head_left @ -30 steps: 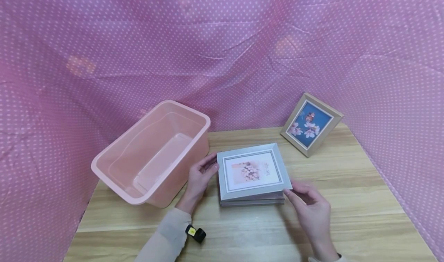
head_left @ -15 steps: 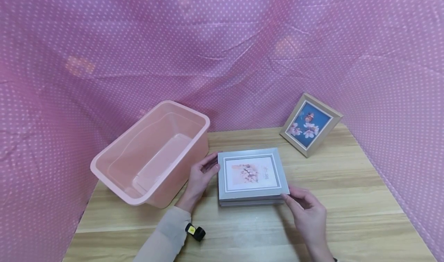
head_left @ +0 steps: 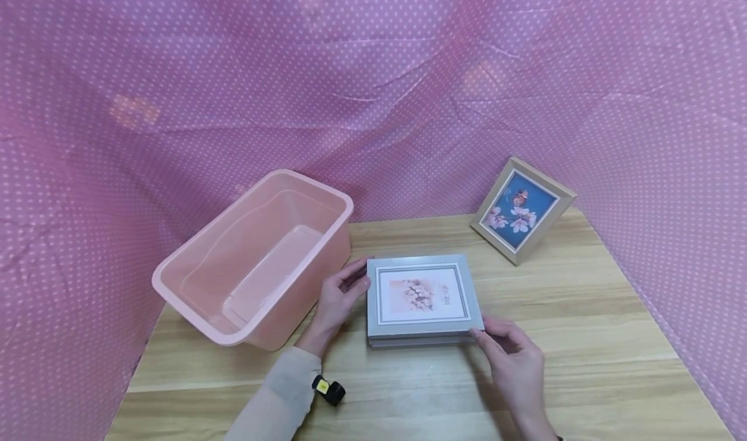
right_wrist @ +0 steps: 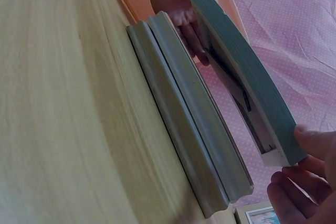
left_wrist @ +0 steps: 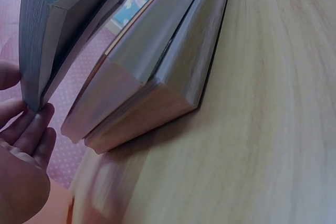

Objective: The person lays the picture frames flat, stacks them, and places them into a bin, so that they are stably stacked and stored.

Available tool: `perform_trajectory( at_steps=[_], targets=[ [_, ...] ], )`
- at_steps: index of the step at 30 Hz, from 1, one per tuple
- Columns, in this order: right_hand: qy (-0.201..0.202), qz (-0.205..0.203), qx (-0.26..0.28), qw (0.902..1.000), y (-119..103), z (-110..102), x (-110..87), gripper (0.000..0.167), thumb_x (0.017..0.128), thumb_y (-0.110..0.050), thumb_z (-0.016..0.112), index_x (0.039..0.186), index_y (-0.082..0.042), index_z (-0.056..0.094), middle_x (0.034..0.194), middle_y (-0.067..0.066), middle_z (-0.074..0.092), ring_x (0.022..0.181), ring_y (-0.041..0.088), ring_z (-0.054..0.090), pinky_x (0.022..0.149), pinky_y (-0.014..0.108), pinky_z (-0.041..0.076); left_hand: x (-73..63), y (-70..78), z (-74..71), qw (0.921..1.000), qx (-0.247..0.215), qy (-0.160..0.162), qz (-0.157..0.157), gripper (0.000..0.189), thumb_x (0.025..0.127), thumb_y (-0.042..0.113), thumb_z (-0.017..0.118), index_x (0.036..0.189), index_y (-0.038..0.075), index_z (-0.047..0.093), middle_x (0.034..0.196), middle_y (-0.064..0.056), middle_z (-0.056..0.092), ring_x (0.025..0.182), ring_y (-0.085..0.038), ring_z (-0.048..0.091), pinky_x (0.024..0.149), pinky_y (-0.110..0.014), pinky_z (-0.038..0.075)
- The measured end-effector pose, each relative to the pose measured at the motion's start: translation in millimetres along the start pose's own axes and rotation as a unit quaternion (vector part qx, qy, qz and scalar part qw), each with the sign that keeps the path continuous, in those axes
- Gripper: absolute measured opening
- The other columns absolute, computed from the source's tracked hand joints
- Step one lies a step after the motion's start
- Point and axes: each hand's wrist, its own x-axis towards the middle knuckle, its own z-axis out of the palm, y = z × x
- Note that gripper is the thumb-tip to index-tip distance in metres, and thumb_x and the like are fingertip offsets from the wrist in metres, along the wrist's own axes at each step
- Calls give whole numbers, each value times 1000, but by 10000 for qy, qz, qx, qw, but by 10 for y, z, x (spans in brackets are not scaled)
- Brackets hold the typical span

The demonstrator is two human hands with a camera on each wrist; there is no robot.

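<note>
Both hands hold a pale grey-green picture frame point(head_left: 420, 329) with a pink blossom print facing up. My left hand point(head_left: 337, 301) pinches its left edge, thumb on top and fingers beneath. At the near right corner, my right hand point(head_left: 516, 363) grips it between thumb and fingers. Below lies a stack of two more picture frames point(right_wrist: 184, 114), laid flat on the table. In both wrist views a gap shows between the held frame point(left_wrist: 39, 45) and the stack. From the head view the held frame covers most of the stack; only its near edge shows.
A pink plastic bin point(head_left: 303, 269) stands at the left, close to my left forearm. At the back right, a beige picture frame point(head_left: 506, 250) with a blue flower picture stands tilted. Pink dotted cloth point(head_left: 373, 104) hangs round the wooden table point(head_left: 583, 337).
The held picture frame has come down and levelled out over the stack, shifting slightly left. My right hand has moved down and left with it. The left hand has hardly moved.
</note>
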Motion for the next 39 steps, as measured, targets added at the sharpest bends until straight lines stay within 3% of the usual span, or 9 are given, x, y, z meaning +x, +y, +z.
perform_trajectory(
  at_steps=[3,10,13,22,31,35,39],
  targets=[
    [-38,116,-42,9999,9,4,-1,18,83,13,85,99,8,78,102,-10,82,95,-2,77,84,14,63,4,-19,-4,10000,60,-21,-22,50,101,0,70,149,-3,59,154,-22,62,144,-40,58,114,-21,53],
    [-43,220,-150,9996,41,15,2,19,83,12,85,100,6,79,103,-7,82,95,-1,77,84,17,64,13,-66,-4,9998,177,-58,18,50,101,1,70,150,-1,59,155,-19,62,145,-39,57,124,-45,48],
    [-57,222,-200,9995,68,17,3,20,83,13,85,101,6,79,102,-4,82,95,-1,77,84,18,65,17,-89,5,9996,251,-53,71,50,101,-1,69,150,-2,59,154,-20,62,146,-40,57,125,-50,46],
    [-137,442,-191,9987,135,20,17,21,84,13,83,103,7,78,100,-8,81,93,-2,77,85,19,65,25,-94,34,9991,397,-34,165,50,101,-1,68,150,-1,59,156,-18,62,148,-38,55,126,-44,45],
    [-223,647,-296,9972,159,20,28,23,85,12,84,106,8,76,116,20,80,93,-5,76,87,15,63,26,-156,51,9990,330,-49,298,52,101,-3,68,152,-2,56,160,-19,57,151,-38,52,125,-32,44],
    [-252,638,-327,9971,165,20,25,23,86,12,82,108,7,77,117,24,78,95,-4,75,87,15,63,17,-187,57,9984,460,12,338,51,100,-2,68,150,-1,58,161,-19,56,155,-37,48,127,-34,40],
    [-227,701,-362,9966,165,17,22,22,87,11,83,107,7,77,116,19,80,97,-3,75,88,14,63,4,-189,65,9965,725,-46,410,47,99,-3,69,145,0,64,161,-16,57,156,-35,46,131,-40,36]
  ],
)
